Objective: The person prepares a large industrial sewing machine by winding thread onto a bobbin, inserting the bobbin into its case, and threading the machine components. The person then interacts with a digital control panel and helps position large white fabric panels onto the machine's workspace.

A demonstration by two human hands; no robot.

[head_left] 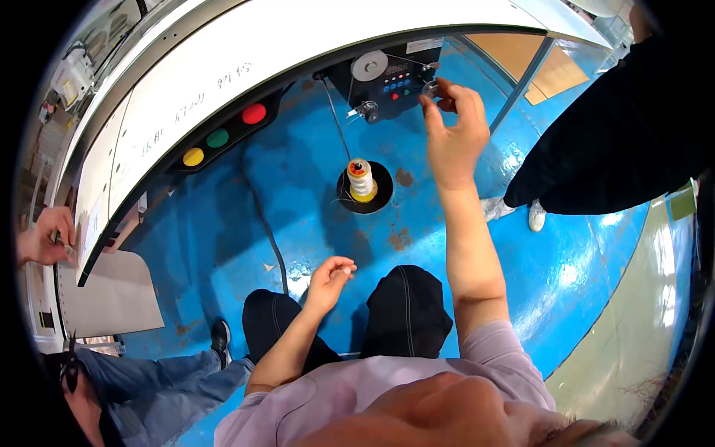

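At the right side of a black bobbin winder point(406, 80), my right hand point(458, 134) pinches a small metal bobbin point(430, 89) between thumb and fingers. The winder carries a round metal disc point(369, 65), buttons and a small display. Thread runs across its top towards the bobbin side. My left hand point(330, 283) hovers over my lap, thumb and fingers curled together; whether anything is between them is hidden. Below the winder, a cone of white thread point(360, 179) stands upright on a round black base point(382, 195).
A white table point(313, 41) spans the top, with red point(254, 113), green point(217, 138) and yellow point(194, 156) buttons under its edge. A black cable point(262, 212) trails on the blue floor. Another person's hand point(48, 237) is at left; a person in black point(596, 141) stands at right.
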